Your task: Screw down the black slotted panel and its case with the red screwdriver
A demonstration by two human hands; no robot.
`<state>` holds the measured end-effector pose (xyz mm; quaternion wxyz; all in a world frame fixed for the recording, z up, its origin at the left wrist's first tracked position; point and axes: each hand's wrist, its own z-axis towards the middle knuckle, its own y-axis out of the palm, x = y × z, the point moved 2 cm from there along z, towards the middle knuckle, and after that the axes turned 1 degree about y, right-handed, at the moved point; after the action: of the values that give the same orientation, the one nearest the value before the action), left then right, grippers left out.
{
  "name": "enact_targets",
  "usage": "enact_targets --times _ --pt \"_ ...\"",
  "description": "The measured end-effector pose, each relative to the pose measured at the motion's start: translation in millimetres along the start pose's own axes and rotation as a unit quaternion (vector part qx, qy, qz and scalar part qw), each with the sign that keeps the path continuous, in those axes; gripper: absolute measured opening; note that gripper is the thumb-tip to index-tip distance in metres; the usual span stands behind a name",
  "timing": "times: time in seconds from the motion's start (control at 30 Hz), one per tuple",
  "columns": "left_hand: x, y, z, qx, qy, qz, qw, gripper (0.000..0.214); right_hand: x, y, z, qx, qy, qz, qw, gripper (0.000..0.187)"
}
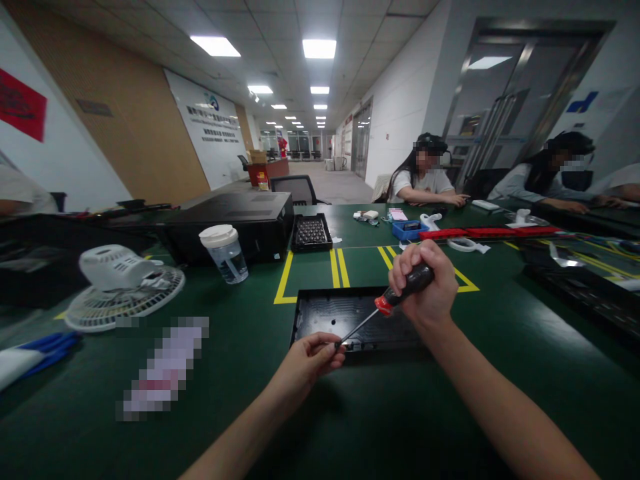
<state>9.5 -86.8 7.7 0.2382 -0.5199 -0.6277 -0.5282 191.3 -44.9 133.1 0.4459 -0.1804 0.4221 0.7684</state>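
At lower centre, the right hand [434, 288] grips a black-and-red-handled steel screwdriver [414, 283]; the left hand [314, 360] pinches it at the tip, by a shallow black plastic tray [319, 311]. Left of centre, a white-lidded clear cup [228, 259] contains clear liquid.

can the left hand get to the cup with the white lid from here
Probably yes: nothing seems to stand between the left hand and the cup, though it is at the tip of the screwdriver.

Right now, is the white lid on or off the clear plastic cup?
On: the white lid covers the top of the clear plastic cup; no open rim shows.
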Motion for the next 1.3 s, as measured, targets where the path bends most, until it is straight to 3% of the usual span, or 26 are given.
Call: enact_targets --times 0.43,0.63,0.73,0.8,0.87,0.97,1.07,1.3 --pt "-1.2 0.7 -1.5 -0.021 0.013 0.035 0.999 0.032 -10.3 11.6 -9.2 -0.050 -0.029 0.010 0.998 0.018" --pt "17.0 -9.9 -3.7 -0.021 0.082 0.200 0.976 0.039 -13.6 7.2 -5.4 -0.048 -0.047 0.013 0.998 0.018" --pt "35.0 -25.3 -2.6 0.012 0.162 0.383 0.909 0.032 -13.5 2.9 -1.3 -0.038 -0.060 0.002 0.997 0.017" --pt "44.9 -37.6 -1.3 0.055 0.211 0.528 0.821 0.033 -11.1 -0.5 1.5 -0.032 -0.068 -0.007 0.997 0.018" --pt "48.4 -48.6 1.3 0.061 0.228 0.644 0.728 0.044 -6.6 -3.8 3.7 -0.030 -0.069 -0.018 0.997 0.018" --pt "42.4 -62.5 7.6 0.032 0.198 0.744 0.638 0.071 2.9 -8.6 5.6 -0.034 -0.057 -0.037 0.997 0.018" --pt "32.1 -70.1 14.1 0.007 0.178 0.787 0.590 0.081 12.8 -12.9 6.0 -0.043 -0.041 -0.051 0.997 0.018" --pt "19.7 -68.8 24.4 0.001 0.174 0.833 0.526 0.083 23.4 -13.0 3.1 -0.067 -0.016 -0.060 0.996 0.019"
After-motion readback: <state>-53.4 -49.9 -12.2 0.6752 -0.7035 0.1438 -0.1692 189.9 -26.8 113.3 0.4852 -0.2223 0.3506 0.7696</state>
